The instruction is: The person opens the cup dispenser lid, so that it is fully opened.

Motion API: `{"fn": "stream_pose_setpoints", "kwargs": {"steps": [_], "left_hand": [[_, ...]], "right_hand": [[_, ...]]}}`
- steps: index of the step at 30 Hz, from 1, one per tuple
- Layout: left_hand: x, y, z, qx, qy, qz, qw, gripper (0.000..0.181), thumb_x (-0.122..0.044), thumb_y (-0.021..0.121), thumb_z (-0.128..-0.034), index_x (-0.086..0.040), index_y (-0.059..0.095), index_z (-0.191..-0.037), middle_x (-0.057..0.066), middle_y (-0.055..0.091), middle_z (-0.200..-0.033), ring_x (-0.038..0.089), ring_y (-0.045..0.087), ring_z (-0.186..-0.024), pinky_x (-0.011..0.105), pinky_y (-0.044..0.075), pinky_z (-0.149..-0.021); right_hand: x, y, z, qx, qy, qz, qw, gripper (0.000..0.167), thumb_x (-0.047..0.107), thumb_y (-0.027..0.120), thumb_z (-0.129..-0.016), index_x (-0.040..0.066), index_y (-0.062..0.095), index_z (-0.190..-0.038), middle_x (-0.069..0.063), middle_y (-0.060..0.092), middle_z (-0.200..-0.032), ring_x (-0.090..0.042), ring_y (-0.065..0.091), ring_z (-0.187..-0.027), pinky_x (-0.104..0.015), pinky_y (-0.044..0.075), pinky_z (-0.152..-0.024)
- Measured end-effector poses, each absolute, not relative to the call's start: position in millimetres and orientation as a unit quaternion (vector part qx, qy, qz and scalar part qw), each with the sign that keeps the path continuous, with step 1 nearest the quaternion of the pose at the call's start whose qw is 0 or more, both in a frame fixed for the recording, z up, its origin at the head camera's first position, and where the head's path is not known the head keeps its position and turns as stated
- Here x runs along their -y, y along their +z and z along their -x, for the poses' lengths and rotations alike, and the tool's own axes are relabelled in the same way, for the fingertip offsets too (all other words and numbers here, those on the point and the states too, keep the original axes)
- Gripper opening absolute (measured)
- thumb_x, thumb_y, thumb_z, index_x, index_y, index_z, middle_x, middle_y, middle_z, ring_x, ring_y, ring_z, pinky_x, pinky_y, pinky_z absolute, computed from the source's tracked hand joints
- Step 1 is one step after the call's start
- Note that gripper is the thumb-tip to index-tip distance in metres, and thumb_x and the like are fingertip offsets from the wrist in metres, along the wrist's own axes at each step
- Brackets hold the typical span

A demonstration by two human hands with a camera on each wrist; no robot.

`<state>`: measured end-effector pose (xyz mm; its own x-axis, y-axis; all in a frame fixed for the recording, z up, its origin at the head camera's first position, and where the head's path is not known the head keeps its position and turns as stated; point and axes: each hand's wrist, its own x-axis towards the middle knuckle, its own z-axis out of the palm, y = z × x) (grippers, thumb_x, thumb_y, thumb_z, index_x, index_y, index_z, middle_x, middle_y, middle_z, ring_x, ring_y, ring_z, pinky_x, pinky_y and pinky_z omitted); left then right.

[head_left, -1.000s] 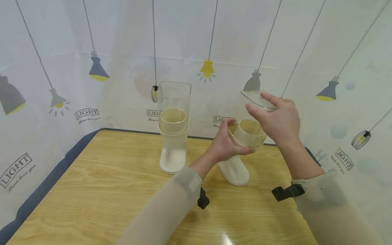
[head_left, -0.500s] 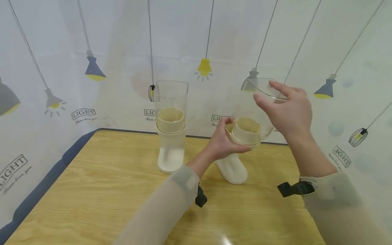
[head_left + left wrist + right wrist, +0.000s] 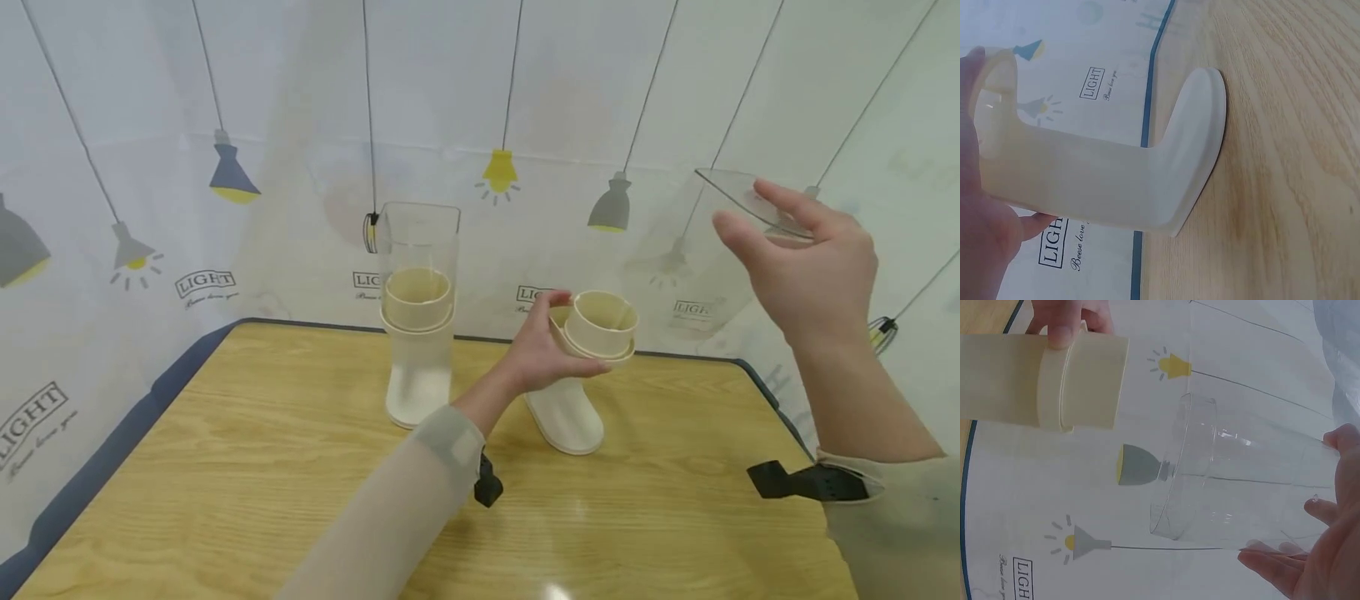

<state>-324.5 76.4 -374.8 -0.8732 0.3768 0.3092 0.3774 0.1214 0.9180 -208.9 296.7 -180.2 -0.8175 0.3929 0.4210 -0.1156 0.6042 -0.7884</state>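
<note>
While your left fingers grip the cream stand, your right fingers hold the clear container apart, above and right of it, lower end nearest.

Behind the grip of the left hand, a long pale-beige sleeve ends in a greyer cuff with a lighter patch. A matching sleeve (a little wrinkled at its hem) covers the forearm behind the grip of the right hand. At that hem, a black strap carries an angular black block; another dark block juts out beside the left cuff.
</note>
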Motion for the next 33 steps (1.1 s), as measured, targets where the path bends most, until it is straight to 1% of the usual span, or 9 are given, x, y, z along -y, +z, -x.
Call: {"fn": "stream_pose_setpoints", "kwargs": {"steps": [9, 12, 15, 18, 20, 22, 25, 28, 33], "left_hand": [[-72, -377, 328, 0.748, -0.611, 0.259, 0.0, 0.12, -0.027, 0.107, -0.0701, -0.02, 0.033, -0.164, 0.004, 0.046, -0.165, 0.021, 0.055, -0.138, 0.042, 0.048, -0.119], [-71, -377, 330, 0.75, -0.608, 0.262, 0.001, 0.118, -0.027, 0.106, -0.071, -0.02, 0.033, -0.163, 0.005, 0.045, -0.165, 0.022, 0.054, -0.141, 0.044, 0.046, -0.121], [-70, -377, 331, 0.752, -0.605, 0.262, 0.001, 0.118, -0.028, 0.106, -0.0711, -0.02, 0.033, -0.163, 0.004, 0.045, -0.166, 0.023, 0.052, -0.143, 0.045, 0.045, -0.123], [-71, -378, 333, 0.753, -0.603, 0.263, -0.001, 0.119, -0.03, 0.106, -0.0706, -0.02, 0.033, -0.163, 0.004, 0.045, -0.166, 0.022, 0.051, -0.144, 0.045, 0.044, -0.124], [-71, -379, 333, 0.754, -0.602, 0.264, -0.002, 0.119, -0.031, 0.107, -0.0701, -0.021, 0.033, -0.163, 0.003, 0.045, -0.167, 0.022, 0.051, -0.145, 0.045, 0.044, -0.124], [-72, -379, 334, 0.753, -0.602, 0.265, -0.002, 0.119, -0.03, 0.106, -0.0703, -0.021, 0.033, -0.164, 0.004, 0.044, -0.167, 0.022, 0.05, -0.146, 0.046, 0.043, -0.125], [-71, -378, 334, 0.752, -0.602, 0.268, -0.002, 0.12, -0.029, 0.106, -0.0705, -0.021, 0.032, -0.164, 0.004, 0.044, -0.167, 0.023, 0.049, -0.148, 0.047, 0.042, -0.126], [-70, -377, 335, 0.752, -0.601, 0.271, -0.003, 0.121, -0.028, 0.106, -0.0712, -0.02, 0.03, -0.165, 0.005, 0.045, -0.167, 0.023, 0.05, -0.147, 0.046, 0.042, -0.126], [-68, -377, 335, 0.747, -0.61, 0.264, -0.014, 0.122, -0.027, 0.105, -0.0729, -0.018, 0.027, -0.165, 0.011, 0.052, -0.157, 0.021, 0.058, -0.135, 0.041, 0.048, -0.119]], "right_hand": [[-342, -196, 211, 0.856, 0.404, 0.156, 0.283, 0.062, 0.06, 0.077, -0.095, 0.053, 0.058, -0.153, 0.007, 0.031, -0.176, 0.018, 0.056, -0.095, -0.009, 0.044, -0.073], [-358, -209, 214, 0.865, 0.386, 0.171, 0.271, 0.065, 0.065, 0.074, -0.095, 0.054, 0.054, -0.156, 0.006, 0.025, -0.179, 0.014, 0.062, -0.108, -0.013, 0.042, -0.075], [-373, -224, 216, 0.874, 0.367, 0.181, 0.261, 0.069, 0.068, 0.071, -0.096, 0.052, 0.05, -0.159, 0.009, 0.02, -0.183, 0.018, 0.061, -0.106, -0.015, 0.04, -0.078], [-386, -236, 219, 0.878, 0.355, 0.198, 0.252, 0.073, 0.07, 0.069, -0.097, 0.048, 0.047, -0.163, 0.011, 0.019, -0.183, 0.022, 0.053, -0.089, -0.027, 0.053, -0.1], [-393, -242, 221, 0.876, 0.356, 0.212, 0.247, 0.075, 0.07, 0.067, -0.097, 0.045, 0.045, -0.165, 0.01, 0.019, -0.183, 0.012, 0.064, -0.102, -0.042, 0.051, -0.119], [-398, -248, 223, 0.875, 0.356, 0.223, 0.242, 0.079, 0.071, 0.066, -0.098, 0.041, 0.044, -0.167, 0.007, 0.018, -0.184, -0.008, 0.064, -0.134, -0.057, 0.039, -0.13], [-405, -255, 225, 0.873, 0.362, 0.23, 0.233, 0.082, 0.072, 0.064, -0.098, 0.036, 0.041, -0.169, 0.0, 0.014, -0.185, -0.03, 0.02, -0.17, -0.064, 0.034, -0.13], [-411, -262, 228, 0.872, 0.367, 0.233, 0.224, 0.085, 0.074, 0.063, -0.098, 0.034, 0.04, -0.169, -0.002, 0.012, -0.185, -0.031, 0.011, -0.172, -0.067, 0.032, -0.13], [-416, -273, 231, 0.868, 0.377, 0.24, 0.218, 0.085, 0.074, 0.064, -0.097, 0.033, 0.042, -0.169, 0.001, 0.016, -0.185, -0.03, 0.013, -0.172, -0.066, 0.033, -0.13]]}}
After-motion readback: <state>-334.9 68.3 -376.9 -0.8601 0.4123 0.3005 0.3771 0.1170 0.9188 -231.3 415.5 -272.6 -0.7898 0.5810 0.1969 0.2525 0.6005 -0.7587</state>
